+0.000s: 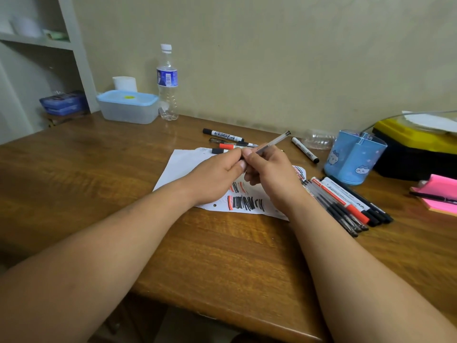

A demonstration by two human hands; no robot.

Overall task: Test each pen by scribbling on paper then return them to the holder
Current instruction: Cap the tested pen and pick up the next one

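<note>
"Gripping anything just now?"

"Yes. The fingers (250, 154) of my right hand (269, 174) curl round the barrel of a clear pen (274, 142). My left hand (217, 177) pinches its near end. Whether that's a cap, I cannot tell. Both hands hover over the paper (178, 167)."

"How far along are you?"

"Partway, I judge. Black and red scribbles (247, 203) cover part of the sheet. A row of pens (346, 204) lies beside the blue holder (353, 159), and several markers (223, 135) lie beyond the paper. No pen sticks out of the holder, so returning them all is left."
</note>
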